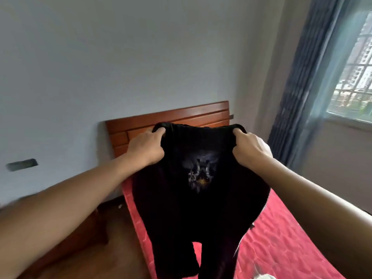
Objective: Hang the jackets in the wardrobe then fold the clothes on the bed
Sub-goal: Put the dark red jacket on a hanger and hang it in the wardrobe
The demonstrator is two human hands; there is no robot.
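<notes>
left hand: your left hand (145,147) is fisted on the jacket's top corner at 10 o'clock, with the fingers curled into bunched cloth.
right hand: your right hand (251,148) has the same grip on the top corner at 2 o'clock, knuckles toward you.
jacket: the black jacket (181,208) is held up in the air between your hands, above the bed. Its top edge spans fist to fist. The bottom splits into two hanging parts at 6 o'clock.
print: a pale print (201,172) sits mid-jacket, just below the line of your hands. It's too dim to read.
zipper: the zipper (265,201) has light teeth and runs down the jacket's edge at 4 o'clock.
bed: the bed (285,238) has a red cover, showing from 3 to 6 o'clock of the jacket, plus a thin strip along its 8 o'clock side.
headboard: the brown wooden headboard (171,117) is at 12 o'clock, behind the jacket's top edge and against the wall (120,57).
window: the window (356,81) is at 2 o'clock of the view, with a blue curtain (298,87) just on its 9 o'clock side.
floor: wooden floor (80,258) at 8 o'clock.
wall slot: a dark rectangular slot (22,164) is in the wall at 9 o'clock. You can't tell what it is.
white item: the white item (261,276) at the bottom edge, 5 o'clock, is cropped and can't be identified.
</notes>
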